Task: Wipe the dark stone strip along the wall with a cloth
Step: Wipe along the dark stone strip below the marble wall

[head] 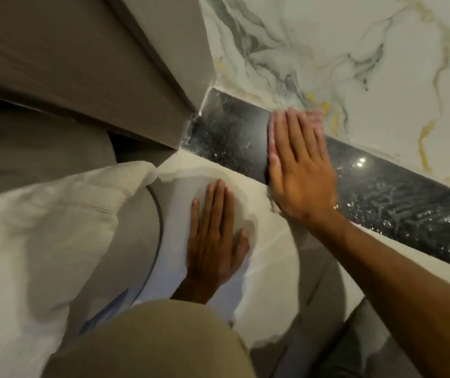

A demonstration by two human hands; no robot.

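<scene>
Fingers spread, my right hand [300,170] presses flat on the cloth [311,115], which peeks out past its fingertips, on the dark strip [229,135] below the marble wall [354,50]. Left of it, bare strip runs to the corner. My left hand [215,241] lies open, empty, on the white ledge [267,257].

Right hand [301,170] on strip [229,137]; left hand [214,241] on floor [278,241].
</scene>
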